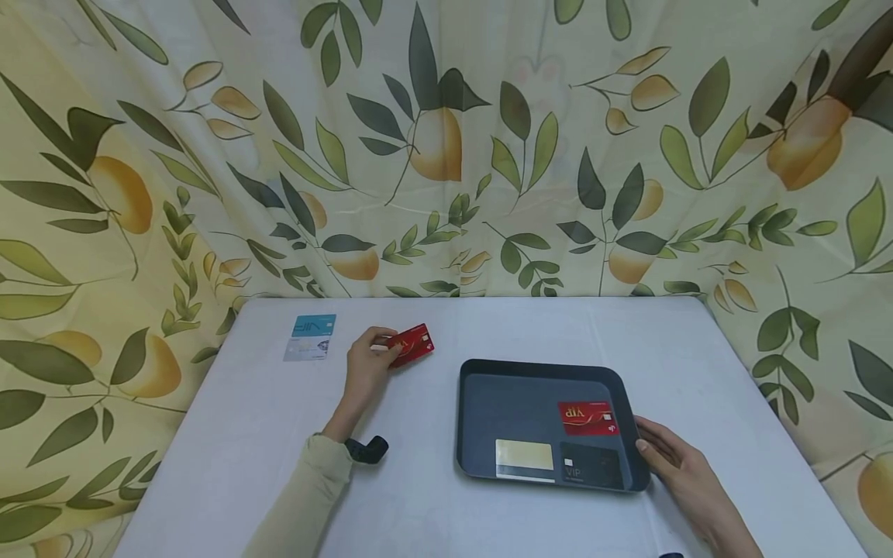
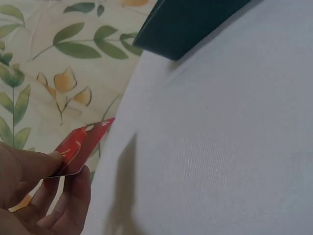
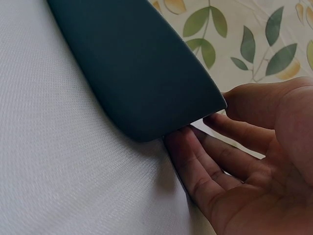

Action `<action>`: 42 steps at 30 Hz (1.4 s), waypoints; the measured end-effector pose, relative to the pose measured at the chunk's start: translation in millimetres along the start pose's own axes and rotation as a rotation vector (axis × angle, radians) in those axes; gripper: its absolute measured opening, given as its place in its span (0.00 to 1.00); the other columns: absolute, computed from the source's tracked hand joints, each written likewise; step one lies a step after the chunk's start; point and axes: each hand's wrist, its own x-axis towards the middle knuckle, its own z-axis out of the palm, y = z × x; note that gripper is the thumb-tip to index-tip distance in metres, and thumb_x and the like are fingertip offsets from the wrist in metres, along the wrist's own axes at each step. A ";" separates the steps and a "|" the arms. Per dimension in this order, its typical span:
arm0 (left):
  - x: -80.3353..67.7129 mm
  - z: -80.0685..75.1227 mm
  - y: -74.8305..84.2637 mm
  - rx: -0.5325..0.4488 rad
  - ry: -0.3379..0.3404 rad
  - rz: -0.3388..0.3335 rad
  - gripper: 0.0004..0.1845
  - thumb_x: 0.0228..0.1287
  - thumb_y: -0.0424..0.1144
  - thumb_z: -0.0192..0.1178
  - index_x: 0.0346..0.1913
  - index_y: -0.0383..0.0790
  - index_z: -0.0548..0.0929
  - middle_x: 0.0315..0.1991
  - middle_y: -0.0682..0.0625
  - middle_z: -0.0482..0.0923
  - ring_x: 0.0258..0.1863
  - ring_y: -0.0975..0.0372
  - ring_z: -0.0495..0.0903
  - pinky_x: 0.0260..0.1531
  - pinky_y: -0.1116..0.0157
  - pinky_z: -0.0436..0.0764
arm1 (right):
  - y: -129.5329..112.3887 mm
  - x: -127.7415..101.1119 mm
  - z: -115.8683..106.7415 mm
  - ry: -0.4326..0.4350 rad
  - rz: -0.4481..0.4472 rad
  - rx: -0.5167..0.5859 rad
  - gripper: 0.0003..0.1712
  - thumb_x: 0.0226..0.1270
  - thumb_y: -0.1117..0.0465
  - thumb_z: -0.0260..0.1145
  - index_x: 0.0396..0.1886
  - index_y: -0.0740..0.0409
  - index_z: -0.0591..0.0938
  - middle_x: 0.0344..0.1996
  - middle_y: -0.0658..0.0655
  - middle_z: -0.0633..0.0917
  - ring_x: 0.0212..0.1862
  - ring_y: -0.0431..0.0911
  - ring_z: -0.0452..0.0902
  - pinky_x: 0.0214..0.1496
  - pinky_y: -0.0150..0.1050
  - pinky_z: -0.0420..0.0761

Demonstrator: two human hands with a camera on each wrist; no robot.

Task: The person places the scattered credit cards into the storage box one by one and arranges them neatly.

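My left hand pinches a red card between thumb and fingers, above the table left of the tray. In the left wrist view the card is tilted, apart from the cloth. A dark blue tray lies on the table, and my right hand grips its right side. In the right wrist view the thumb is at the rim and the fingers touch the outer wall. Inside the tray are a red VIP card, a black VIP card and a gold-and-white card.
A teal card and a pale card lie together at the table's back left. White cloth covers the table. Behind it hangs a curtain with a leaf and fruit print. A black strap is on my left wrist.
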 end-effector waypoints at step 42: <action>-57.7 44.7 51.6 -0.110 -0.282 0.119 0.15 0.63 0.36 0.75 0.49 0.42 0.82 0.42 0.44 0.90 0.31 0.64 0.86 0.35 0.69 0.86 | 1.3 0.9 0.1 0.009 -0.003 0.004 0.48 0.80 0.36 0.56 0.86 0.56 0.50 0.83 0.68 0.56 0.82 0.64 0.54 0.78 0.45 0.70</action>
